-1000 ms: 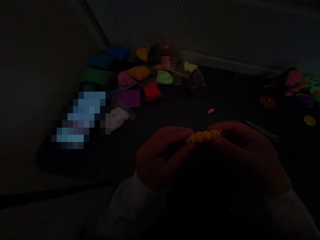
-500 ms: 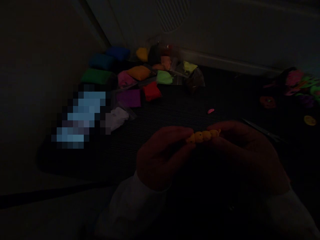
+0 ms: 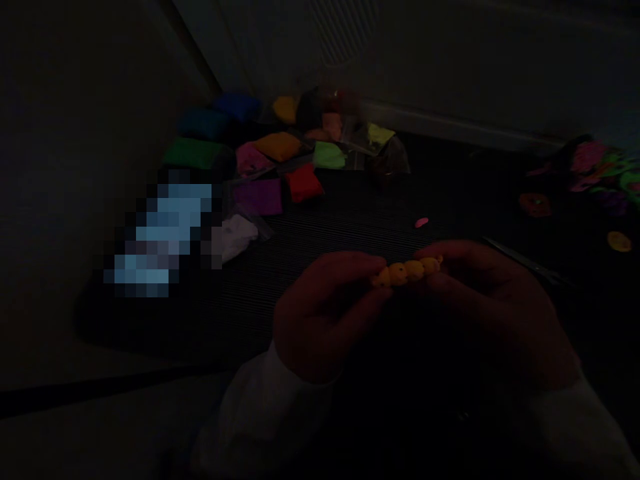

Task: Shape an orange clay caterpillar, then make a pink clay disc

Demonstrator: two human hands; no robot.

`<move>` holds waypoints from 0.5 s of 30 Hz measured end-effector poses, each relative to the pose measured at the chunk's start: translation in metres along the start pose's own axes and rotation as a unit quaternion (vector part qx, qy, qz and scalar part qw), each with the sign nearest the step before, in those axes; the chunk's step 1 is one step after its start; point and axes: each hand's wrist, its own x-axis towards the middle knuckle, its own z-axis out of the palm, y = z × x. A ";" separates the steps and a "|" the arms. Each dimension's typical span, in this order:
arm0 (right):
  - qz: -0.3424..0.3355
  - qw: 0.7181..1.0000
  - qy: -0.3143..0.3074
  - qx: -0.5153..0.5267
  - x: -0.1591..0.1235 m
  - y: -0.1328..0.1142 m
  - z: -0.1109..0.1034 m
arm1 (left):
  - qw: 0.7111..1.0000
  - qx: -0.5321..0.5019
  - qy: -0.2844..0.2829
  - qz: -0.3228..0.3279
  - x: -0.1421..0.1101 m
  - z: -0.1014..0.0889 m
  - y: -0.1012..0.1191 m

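Fingers of my left hand (image 3: 320,313) are pinched around the left end of an orange figure (image 3: 405,272), a short row of rounded lumps with small dark dots. My right hand (image 3: 500,310) grips its other end, thumb and forefinger nearly closed, with the middle lumps showing between my two hands. I hold the figure roughly level, over the near part of the dark surface (image 3: 460,193); it is too dim to tell how high.

Just beyond my right fingers lies a small pink piece (image 3: 421,223), and scissors (image 3: 525,260) lie to the right of it, partly lost in the dark. Toward the right edge I see a round yellow piece (image 3: 620,241), a reddish piece (image 3: 535,204) and a colourful pile (image 3: 597,165).

At the left edge sits a pixelated bright screen (image 3: 167,233). Right beside it is a bag with something white (image 3: 237,237), and then a purple packet (image 3: 259,197) and a red packet (image 3: 304,184). Behind these, toward the far left corner, more packets are crowded together: green (image 3: 193,153), blue (image 3: 237,106), orange (image 3: 278,146), pink and yellow ones among them.
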 end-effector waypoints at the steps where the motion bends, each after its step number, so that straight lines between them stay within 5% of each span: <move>1: 0.001 1.000 -0.002 0.007 0.000 -0.001 0.000 | 1.000 -0.006 0.000 -0.005 0.000 0.000 0.000; 8: 0.014 0.998 -0.020 0.049 0.002 0.001 0.003 | 0.997 -0.079 0.015 -0.018 0.001 0.006 0.001; 15: 0.016 0.999 -0.041 0.030 0.002 0.009 0.007 | 0.999 -0.047 0.018 0.017 -0.001 0.009 -0.002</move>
